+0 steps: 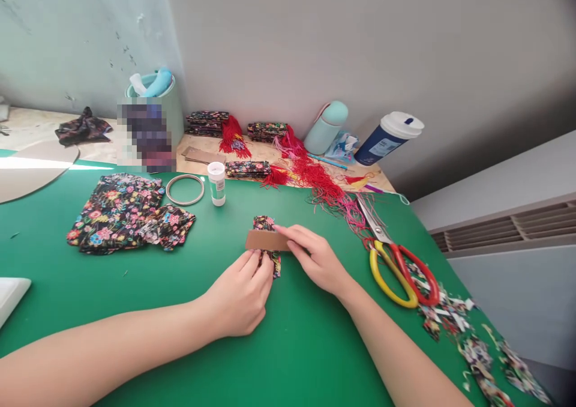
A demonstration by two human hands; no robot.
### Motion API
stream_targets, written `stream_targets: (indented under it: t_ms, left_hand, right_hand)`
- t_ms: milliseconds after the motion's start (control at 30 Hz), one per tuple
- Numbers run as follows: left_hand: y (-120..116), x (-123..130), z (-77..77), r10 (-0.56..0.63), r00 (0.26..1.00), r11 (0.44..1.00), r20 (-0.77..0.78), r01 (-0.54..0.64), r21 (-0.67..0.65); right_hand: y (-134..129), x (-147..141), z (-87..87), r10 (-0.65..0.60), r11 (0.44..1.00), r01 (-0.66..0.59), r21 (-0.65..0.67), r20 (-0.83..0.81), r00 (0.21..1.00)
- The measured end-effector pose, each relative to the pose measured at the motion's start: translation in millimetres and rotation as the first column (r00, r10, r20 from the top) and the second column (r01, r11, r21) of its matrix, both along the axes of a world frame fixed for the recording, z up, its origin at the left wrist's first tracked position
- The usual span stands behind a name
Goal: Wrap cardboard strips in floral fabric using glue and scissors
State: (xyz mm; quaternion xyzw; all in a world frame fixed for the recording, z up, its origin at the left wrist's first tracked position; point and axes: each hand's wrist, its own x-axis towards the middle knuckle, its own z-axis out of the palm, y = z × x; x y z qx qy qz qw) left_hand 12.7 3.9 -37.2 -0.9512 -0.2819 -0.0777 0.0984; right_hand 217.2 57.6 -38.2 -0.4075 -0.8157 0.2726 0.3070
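A brown cardboard strip (pixel 265 240) lies crosswise over a small piece of black floral fabric (pixel 263 221), whose two ends stick out above and below it. My right hand (pixel 318 260) grips the strip's right end between thumb and fingers. With its fingers bunched together, my left hand (pixel 243 290) pinches the lower part of the fabric at the strip's bottom edge; its fingertips are partly hidden. Behind the strip stands a white and green glue stick (pixel 216 185). Large scissors (pixel 382 239) with one yellow and one red handle lie to the right of my right hand.
Folded floral fabric (pixel 119 212) and a roll of tape (pixel 185 189) lie on the left of the green mat (pixel 180 365). Along the wall are stacked floral pieces with red tassels (pixel 315 179), a thermos (pixel 327 128) and a lidded cup (pixel 389 137). Fabric scraps (pixel 477 356) litter the right edge.
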Motion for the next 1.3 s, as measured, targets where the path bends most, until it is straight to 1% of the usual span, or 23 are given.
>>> stream_targets:
  t_ms: [33, 100, 267, 367, 500, 567, 633, 700, 767, 800, 833, 867, 900, 933, 1000, 1067, 1133, 1233, 1300]
  left_hand:
    - [0, 0, -0.7, -0.002, 1.000, 1.000, 0.002, 0.002, 0.011]
    - [-1, 1, -2.7, -0.013, 1.000, 0.999, 0.018, 0.012, 0.037]
    - [1, 4, -6.1, -0.046, 0.996, 0.997, 0.072, 0.041, 0.069]
    - [4, 5, -6.2, -0.068, 0.993, 0.996, 0.093, 0.062, 0.068]
    - [8, 5, -7.5, -0.093, 0.988, 0.995, 0.123, 0.087, 0.056]
    - [9, 4, -7.5, -0.103, 0.983, 0.995, 0.152, 0.101, 0.024]
    - [12, 2, -5.5, -0.091, 0.968, 0.995, 0.232, 0.099, -0.023]
    - [15, -2, -1.6, -0.034, 0.916, 0.998, 0.400, 0.054, -0.038]
    - [21, -7, 2.6, 0.036, 0.809, 0.999, 0.586, -0.029, -0.020]
    - [25, -10, 4.1, 0.056, 0.757, 0.998, 0.651, -0.062, -0.014]
    - [29, -13, 4.9, 0.066, 0.733, 0.998, 0.677, -0.062, -0.030]
    - [34, -16, 5.0, 0.083, 0.731, 0.996, 0.677, -0.037, -0.082]
    - [38, -18, 4.3, 0.125, 0.737, 0.986, 0.665, -0.015, -0.169]
    - [41, -18, 3.1, 0.190, 0.738, 0.962, 0.648, -0.008, -0.273]
    - [47, -18, 0.2, 0.311, 0.748, 0.889, 0.586, -0.012, -0.457]
    - [49, -15, -1.6, 0.365, 0.785, 0.829, 0.501, -0.030, -0.558]
    - [50, -13, -1.5, 0.350, 0.836, 0.814, 0.422, -0.049, -0.579]
    - [51, -12, 1.3, 0.319, 0.875, 0.832, 0.364, -0.075, -0.550]
    - [51, -12, 3.9, 0.305, 0.886, 0.842, 0.348, -0.081, -0.533]
  right_hand:
    - [-1, -1, -1.6, 0.019, 0.999, -0.020, 0.036, 0.032, 0.999]
    - [-1, -4, -6.5, 0.017, 0.995, -0.025, 0.098, 0.079, 0.997]
    - [5, -10, -16.8, -0.038, 0.987, 0.015, 0.162, 0.141, 0.989]
    - [18, -12, -19.4, -0.103, 0.975, 0.066, 0.213, 0.166, 0.981]
    - [43, -15, -22.9, -0.162, 0.953, 0.100, 0.285, 0.202, 0.966]
    - [53, -17, -22.5, -0.179, 0.941, 0.112, 0.318, 0.191, 0.965]
    - [56, -17, -17.9, -0.185, 0.929, 0.126, 0.347, 0.141, 0.973]
    - [50, -15, -9.1, -0.201, 0.908, 0.157, 0.388, 0.074, 0.977]
    - [36, -13, 0.8, -0.205, 0.888, 0.165, 0.429, 0.048, 0.978]
    - [27, -12, 4.7, -0.188, 0.884, 0.139, 0.446, 0.066, 0.980]
    - [18, -12, 7.2, -0.163, 0.880, 0.098, 0.465, 0.101, 0.982]
    - [10, -12, 8.1, -0.150, 0.868, 0.063, 0.492, 0.140, 0.979]
    - [3, -13, 7.5, -0.149, 0.850, 0.035, 0.525, 0.177, 0.973]
    - [-2, -14, 5.7, -0.152, 0.828, 0.007, 0.560, 0.213, 0.965]
    - [-7, -17, 0.5, -0.135, 0.784, -0.073, 0.616, 0.284, 0.949]
    - [-6, -19, -4.0, -0.083, 0.763, -0.171, 0.623, 0.357, 0.930]
    - [-3, -21, -6.0, -0.051, 0.768, -0.220, 0.602, 0.400, 0.915]
    - [-3, -18, -4.5, -0.040, 0.797, -0.213, 0.565, 0.401, 0.915]
    - [-7, -15, -1.7, -0.002, 0.815, -0.229, 0.532, 0.398, 0.917]
